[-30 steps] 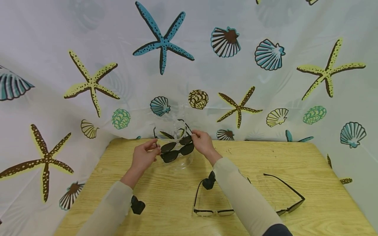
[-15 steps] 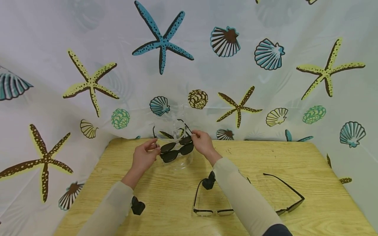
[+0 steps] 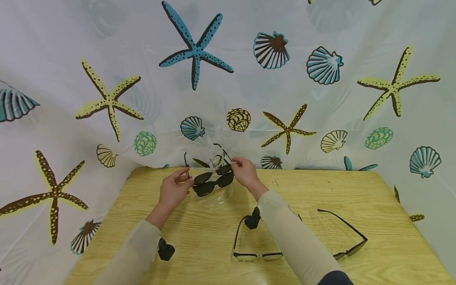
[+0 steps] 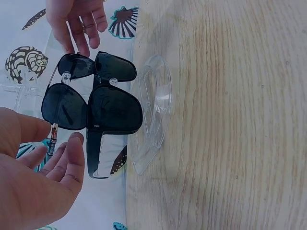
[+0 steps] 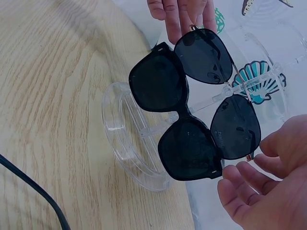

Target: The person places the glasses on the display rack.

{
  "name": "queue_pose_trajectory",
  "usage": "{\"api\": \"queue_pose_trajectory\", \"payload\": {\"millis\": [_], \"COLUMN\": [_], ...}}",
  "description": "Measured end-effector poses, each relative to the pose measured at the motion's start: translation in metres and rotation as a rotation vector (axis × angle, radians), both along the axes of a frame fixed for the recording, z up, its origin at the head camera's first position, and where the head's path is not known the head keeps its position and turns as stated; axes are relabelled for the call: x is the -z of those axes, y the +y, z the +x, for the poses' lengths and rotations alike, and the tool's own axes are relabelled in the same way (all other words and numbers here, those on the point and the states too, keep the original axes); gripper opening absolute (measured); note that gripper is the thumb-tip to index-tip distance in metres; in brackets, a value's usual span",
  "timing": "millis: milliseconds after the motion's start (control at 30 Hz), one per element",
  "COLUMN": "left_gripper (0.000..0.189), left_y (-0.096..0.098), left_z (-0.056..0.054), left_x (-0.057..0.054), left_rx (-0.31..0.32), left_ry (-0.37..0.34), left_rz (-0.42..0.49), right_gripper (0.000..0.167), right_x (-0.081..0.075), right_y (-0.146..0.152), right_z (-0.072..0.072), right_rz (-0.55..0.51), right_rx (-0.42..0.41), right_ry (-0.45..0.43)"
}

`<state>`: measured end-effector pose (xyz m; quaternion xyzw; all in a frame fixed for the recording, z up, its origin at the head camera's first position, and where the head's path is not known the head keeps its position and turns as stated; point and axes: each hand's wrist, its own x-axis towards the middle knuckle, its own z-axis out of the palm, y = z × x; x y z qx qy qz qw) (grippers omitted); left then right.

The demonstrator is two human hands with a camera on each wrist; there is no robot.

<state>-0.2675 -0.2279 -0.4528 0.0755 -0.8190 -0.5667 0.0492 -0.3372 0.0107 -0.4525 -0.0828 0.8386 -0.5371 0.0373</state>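
Observation:
On a clear plastic display stand [image 5: 112,122] sit two pairs of sunglasses, one above the other. The upper sunglasses [image 3: 202,177] have dark lenses, a thin metal bridge and slim temples pointing back toward the curtain. My left hand [image 3: 173,189] pinches them by the left hinge; in the left wrist view a gold-coloured hinge shows between thumb and fingers. At the opposite hinge, my right hand [image 3: 245,172] holds the same pair with thumb and fingertips. Just below and in front, thick-framed black sunglasses [image 4: 115,110] overlap them on the stand. Its upper part is largely see-through against the curtain.
Eyeglasses with a dark upper rim [image 3: 246,257] lie unfolded on the wooden table [image 3: 199,237], partly behind the right sleeve. Farther right is another dark-lensed pair of glasses [image 3: 357,248]. A white curtain [image 3: 246,87] printed with shells and starfish hangs behind the table.

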Motion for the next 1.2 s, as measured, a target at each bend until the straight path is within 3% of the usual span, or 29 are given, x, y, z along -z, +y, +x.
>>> {"api": "queue_pose_trajectory", "payload": {"millis": [200, 433, 633, 900, 1200], "left_gripper": [0.055, 0.063, 0.061, 0.050, 0.036], "left_y": [0.000, -0.002, -0.006, 0.002, 0.030], "left_z": [0.001, 0.010, 0.024, 0.051, 0.074], "left_x": [0.000, -0.005, -0.008, -0.008, -0.001], "left_rx": [-0.014, 0.013, 0.036, 0.049, 0.172], "left_ry": [0.008, 0.047, 0.077, 0.093, 0.084], "left_rz": [-0.038, -0.122, -0.142, -0.153, -0.116], "right_gripper": [0.041, 0.039, 0.037, 0.036, 0.033], "right_x": [-0.002, -0.006, -0.013, -0.021, -0.023], "right_y": [0.007, 0.022, 0.041, 0.066, 0.085], "right_z": [0.001, 0.009, 0.019, 0.043, 0.074], "right_rz": [0.001, -0.001, 0.016, -0.004, -0.026], "right_rx": [0.026, 0.072, 0.088, 0.051, 0.024], "right_ry": [0.017, 0.026, 0.042, 0.051, 0.041]}}
